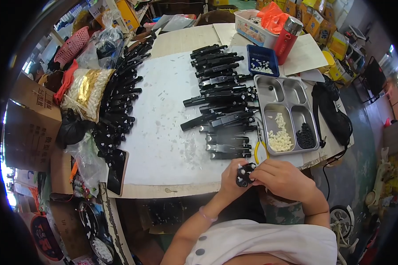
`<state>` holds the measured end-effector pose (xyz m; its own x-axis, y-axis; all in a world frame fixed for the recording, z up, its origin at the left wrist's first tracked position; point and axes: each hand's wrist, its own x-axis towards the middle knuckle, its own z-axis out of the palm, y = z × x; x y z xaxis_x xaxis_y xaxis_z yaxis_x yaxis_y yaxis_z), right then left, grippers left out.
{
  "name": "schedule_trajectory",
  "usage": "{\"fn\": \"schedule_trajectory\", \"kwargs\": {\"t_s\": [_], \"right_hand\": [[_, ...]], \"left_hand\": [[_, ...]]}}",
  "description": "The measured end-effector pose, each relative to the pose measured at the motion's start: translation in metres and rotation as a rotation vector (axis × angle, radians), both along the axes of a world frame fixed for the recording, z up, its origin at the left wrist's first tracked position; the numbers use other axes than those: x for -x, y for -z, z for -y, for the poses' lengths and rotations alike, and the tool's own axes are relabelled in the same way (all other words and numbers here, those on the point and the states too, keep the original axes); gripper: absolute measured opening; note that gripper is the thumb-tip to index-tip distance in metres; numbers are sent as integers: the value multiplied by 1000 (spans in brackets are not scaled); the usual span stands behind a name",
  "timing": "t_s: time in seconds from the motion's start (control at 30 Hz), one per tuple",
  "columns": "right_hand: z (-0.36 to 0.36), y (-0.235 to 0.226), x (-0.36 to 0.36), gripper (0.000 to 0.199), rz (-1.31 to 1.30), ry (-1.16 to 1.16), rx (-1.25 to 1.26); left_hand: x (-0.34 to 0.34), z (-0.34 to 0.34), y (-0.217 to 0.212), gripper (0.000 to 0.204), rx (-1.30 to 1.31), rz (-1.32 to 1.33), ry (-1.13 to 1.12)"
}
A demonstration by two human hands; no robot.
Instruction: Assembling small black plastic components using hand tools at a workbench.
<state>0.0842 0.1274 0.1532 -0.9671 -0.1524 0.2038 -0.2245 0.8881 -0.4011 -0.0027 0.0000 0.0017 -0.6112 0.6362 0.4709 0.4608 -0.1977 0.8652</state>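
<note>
Just off the table's front edge, my left hand (231, 177) is closed around a black plastic part (244, 175) dotted with small white pieces. The thumb and fingers of my right hand (278, 177) pinch at this part's right side; whatever lies between those fingertips is too small to make out. Beyond my hands, long black parts (227, 119) lie in a stacked column. Yellow-handled pliers (261, 150) rest beside them. To their right, a steel divided tray (277, 104) holds cream pieces (281, 137) and small black pieces (304, 136) in separate compartments.
More black parts (121, 95) form a row at the left, above a phone (117, 172). A bag of white pieces (87, 90) and a cardboard box (33, 126) crowd that side. Far right stand a blue tray (262, 53), a red flask (288, 40) and a white tub (247, 30).
</note>
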Motion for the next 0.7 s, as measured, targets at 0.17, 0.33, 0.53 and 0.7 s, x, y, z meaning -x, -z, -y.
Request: {"fn": "schedule_trajectory", "kwargs": {"t_s": [0.17,0.33,0.53,0.7], "right_hand": [[-4,-2,1,20,-13,-89,15],[-1,-8,4,15,-12,-113,-172],[17,-18,4,10,-9,-159,-666],[26,-18,4,9,144,-133,-830]], "left_hand": [[1,-1,-3,65,-45,-11,24],[2,-3,0,64,-64,-28,11],[-3,2,4,54,18,-2,-10],[-3,-3,2,45,-13,-13,-31]]}}
